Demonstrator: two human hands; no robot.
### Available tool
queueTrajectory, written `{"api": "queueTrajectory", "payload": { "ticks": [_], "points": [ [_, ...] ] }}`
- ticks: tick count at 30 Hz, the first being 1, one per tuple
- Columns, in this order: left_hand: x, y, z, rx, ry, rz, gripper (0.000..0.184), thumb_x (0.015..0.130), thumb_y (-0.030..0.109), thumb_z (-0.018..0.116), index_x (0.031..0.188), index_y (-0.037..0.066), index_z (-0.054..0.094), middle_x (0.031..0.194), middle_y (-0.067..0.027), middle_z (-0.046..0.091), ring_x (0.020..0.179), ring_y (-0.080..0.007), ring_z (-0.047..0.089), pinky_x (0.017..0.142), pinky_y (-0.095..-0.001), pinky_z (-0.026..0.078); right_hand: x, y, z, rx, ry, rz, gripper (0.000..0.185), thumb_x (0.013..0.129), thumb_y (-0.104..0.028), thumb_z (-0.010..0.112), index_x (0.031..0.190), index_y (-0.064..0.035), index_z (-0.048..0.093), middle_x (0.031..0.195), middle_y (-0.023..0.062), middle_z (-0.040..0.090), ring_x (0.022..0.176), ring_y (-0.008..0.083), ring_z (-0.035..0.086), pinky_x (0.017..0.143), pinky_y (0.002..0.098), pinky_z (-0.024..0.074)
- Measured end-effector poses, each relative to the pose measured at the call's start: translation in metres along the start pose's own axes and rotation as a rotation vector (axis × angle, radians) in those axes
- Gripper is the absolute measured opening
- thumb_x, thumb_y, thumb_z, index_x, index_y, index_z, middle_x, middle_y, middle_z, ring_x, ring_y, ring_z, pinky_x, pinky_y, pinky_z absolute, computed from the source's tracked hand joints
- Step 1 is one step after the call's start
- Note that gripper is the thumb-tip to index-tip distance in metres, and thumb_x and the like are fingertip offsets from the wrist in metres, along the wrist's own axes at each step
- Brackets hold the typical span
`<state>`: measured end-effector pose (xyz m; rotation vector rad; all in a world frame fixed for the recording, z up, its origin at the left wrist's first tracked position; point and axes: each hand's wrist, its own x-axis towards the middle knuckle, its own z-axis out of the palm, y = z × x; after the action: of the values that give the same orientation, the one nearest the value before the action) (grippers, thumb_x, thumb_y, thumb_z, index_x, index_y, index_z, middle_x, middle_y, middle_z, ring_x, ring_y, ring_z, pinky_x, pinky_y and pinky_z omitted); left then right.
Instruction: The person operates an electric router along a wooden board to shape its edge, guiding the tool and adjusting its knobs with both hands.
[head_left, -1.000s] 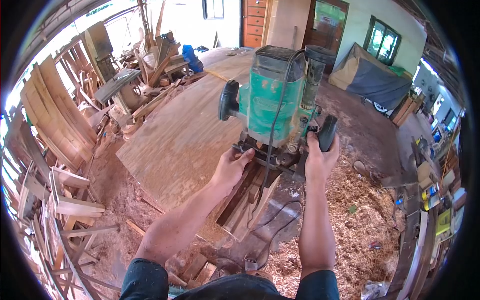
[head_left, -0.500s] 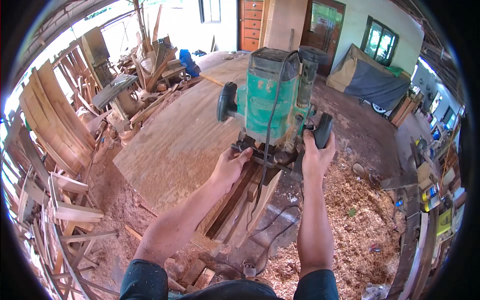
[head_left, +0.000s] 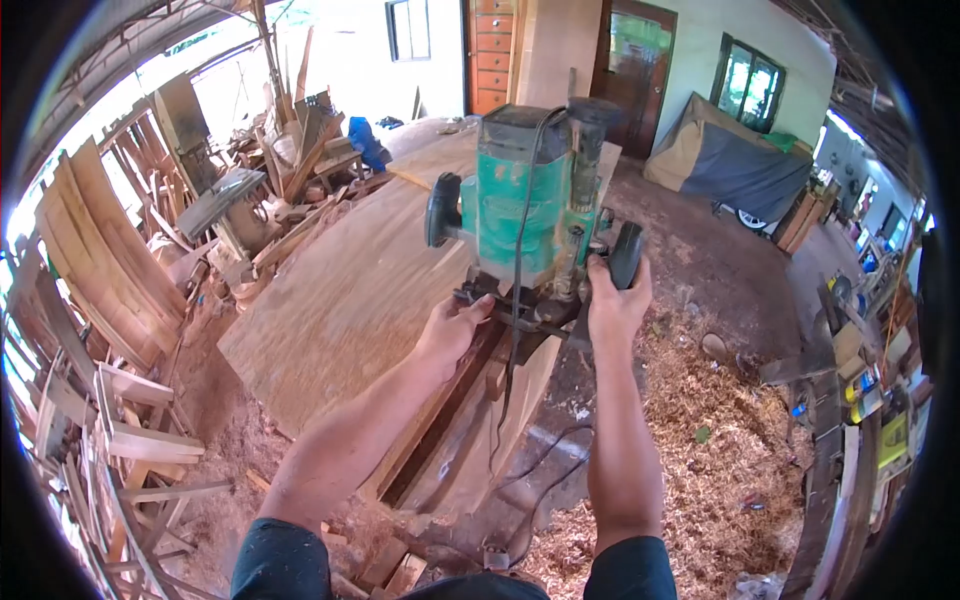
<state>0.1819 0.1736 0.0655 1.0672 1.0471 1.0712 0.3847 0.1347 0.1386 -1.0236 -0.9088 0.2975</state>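
A green router with a dark top and black side knobs stands upright over a dark wooden workpiece. My left hand is closed on the black metal guide at the router's base, thumb on top. My right hand wraps around the right black knob. The left knob has no hand on it. A black cord hangs down the router's front. The bit and its contact with the wood are hidden behind the base.
A large plywood sheet spreads to the left of the router. Wood shavings cover the floor at right. Scrap timber is stacked at left. A covered vehicle stands behind, and the cord loops on the floor.
The router and both hands appear slightly further left, and more of the dark workpiece shows on the near side. The view has shifted a little too. Both grips stay the same.
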Motion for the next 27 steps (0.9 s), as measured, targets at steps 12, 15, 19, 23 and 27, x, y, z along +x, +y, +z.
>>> {"api": "queueTrajectory", "payload": {
  "ticks": [12, 15, 19, 23, 27],
  "points": [
    [0.003, 0.028, 0.021, -0.148, -0.038, -0.108, 0.027, 0.096, 0.023, 0.064, 0.106, -0.001, 0.062, 0.086, -0.0103, 0.069, 0.069, -0.0189, 0.066, 0.059, -0.0346, 0.053, 0.024, 0.029, -0.001, 0.068, -0.012, 0.032, 0.027, 0.080, -0.009, 0.072, 0.103, -0.0003, 0.060, 0.087, 0.0039, 0.062, 0.074, 0.0102, 0.057, 0.067, 0.0271, 0.0480],
    [0.007, 0.028, 0.023, -0.166, -0.048, -0.130, 0.026, 0.096, 0.021, 0.063, 0.106, -0.002, 0.061, 0.090, -0.0118, 0.070, 0.072, -0.0202, 0.068, 0.063, -0.0363, 0.055, 0.029, 0.042, -0.001, 0.054, -0.013, -0.036, 0.023, 0.082, -0.008, 0.071, 0.099, -0.0011, 0.057, 0.081, 0.0021, 0.059, 0.062, 0.0079, 0.054, 0.052, 0.0250, 0.0480],
    [0.019, 0.029, 0.026, -0.201, -0.071, -0.145, 0.025, 0.097, 0.021, 0.062, 0.106, -0.002, 0.061, 0.090, -0.0120, 0.070, 0.074, -0.0207, 0.068, 0.064, -0.0364, 0.056, 0.040, 0.044, 0.000, 0.009, -0.008, -0.056, 0.023, 0.082, -0.008, 0.071, 0.099, -0.0009, 0.057, 0.081, 0.0028, 0.059, 0.062, 0.0081, 0.054, 0.052, 0.0253, 0.0473],
    [0.027, 0.029, 0.030, -0.162, -0.063, -0.148, 0.024, 0.097, 0.022, 0.062, 0.105, -0.001, 0.062, 0.090, -0.0102, 0.070, 0.074, -0.0195, 0.068, 0.064, -0.0366, 0.056, 0.044, 0.039, 0.001, 0.034, -0.005, 0.059, 0.032, 0.079, -0.011, 0.073, 0.107, 0.0000, 0.062, 0.092, 0.0072, 0.067, 0.083, 0.0146, 0.061, 0.078, 0.0300, 0.0485],
    [0.038, 0.029, 0.033, -0.137, -0.037, -0.131, 0.020, 0.097, 0.022, 0.062, 0.102, 0.003, 0.065, 0.090, -0.0070, 0.070, 0.074, -0.0176, 0.067, 0.064, -0.0359, 0.057, 0.053, 0.045, 0.002, 0.047, -0.010, 0.064, 0.031, 0.079, -0.011, 0.073, 0.106, -0.0010, 0.063, 0.093, 0.0069, 0.068, 0.084, 0.0151, 0.062, 0.080, 0.0303, 0.0483]
  ]
}}
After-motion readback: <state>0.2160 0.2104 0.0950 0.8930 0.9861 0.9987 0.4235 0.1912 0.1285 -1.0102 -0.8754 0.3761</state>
